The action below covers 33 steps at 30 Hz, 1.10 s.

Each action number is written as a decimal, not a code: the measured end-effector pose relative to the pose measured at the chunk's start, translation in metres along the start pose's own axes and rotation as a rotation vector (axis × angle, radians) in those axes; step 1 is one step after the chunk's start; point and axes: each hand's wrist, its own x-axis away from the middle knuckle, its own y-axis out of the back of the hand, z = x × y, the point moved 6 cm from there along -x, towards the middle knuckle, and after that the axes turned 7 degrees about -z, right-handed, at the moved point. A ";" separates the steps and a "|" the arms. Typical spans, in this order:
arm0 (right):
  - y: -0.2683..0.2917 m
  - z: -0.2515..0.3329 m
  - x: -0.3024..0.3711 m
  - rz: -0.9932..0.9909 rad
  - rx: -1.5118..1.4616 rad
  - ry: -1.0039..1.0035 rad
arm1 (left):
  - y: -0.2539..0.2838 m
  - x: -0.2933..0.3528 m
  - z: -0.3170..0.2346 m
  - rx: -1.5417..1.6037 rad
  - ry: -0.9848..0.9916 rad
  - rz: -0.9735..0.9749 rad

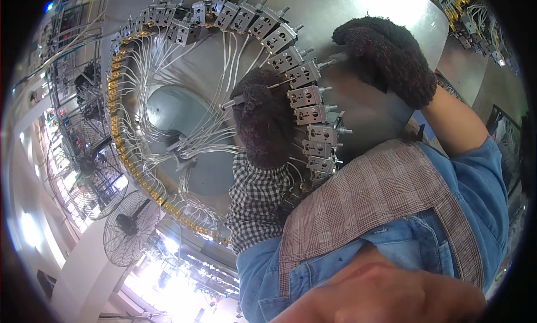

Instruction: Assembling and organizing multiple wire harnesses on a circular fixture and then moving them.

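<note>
Both my hands wear dark, fuzzy gloves. My left hand [264, 118] is inside the ring, closed around a thin metal rod [232, 103] with a knobbed end. The rod's other end points at a row of silver slotted metal blocks [306, 97], each with a bolt sticking outward. On the ring's outer side, my right hand [389, 57] is curled near a block [304, 73]. A grey cylindrical piece [338, 59] runs from that block's bolt toward the right glove; the fingertips' hold on it is hard to see.
Gold-coloured connectors [116, 107] line the ring's left side. White wires [212, 144] run from them to a central bundle above a round metal plate [196, 180]. A metal table [363, 4] lies beyond. More wired parts [475, 26] sit far right; fans [131, 225] stand left.
</note>
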 end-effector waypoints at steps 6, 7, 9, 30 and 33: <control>-0.003 0.004 -0.002 -0.044 -0.074 -0.185 | -0.010 0.001 0.000 0.080 -0.137 0.025; -0.004 0.004 -0.003 -0.066 -0.050 -0.185 | -0.008 0.001 -0.004 0.122 -0.188 -0.028; -0.004 0.006 -0.004 -0.090 -0.025 -0.184 | -0.011 -0.001 -0.005 0.111 -0.171 -0.044; -0.004 0.021 -0.002 -0.063 -0.024 -0.193 | -0.018 -0.004 -0.005 0.226 -0.077 -0.023; -0.008 0.017 0.000 -0.048 -0.009 -0.313 | -0.019 -0.004 -0.006 0.228 -0.083 -0.040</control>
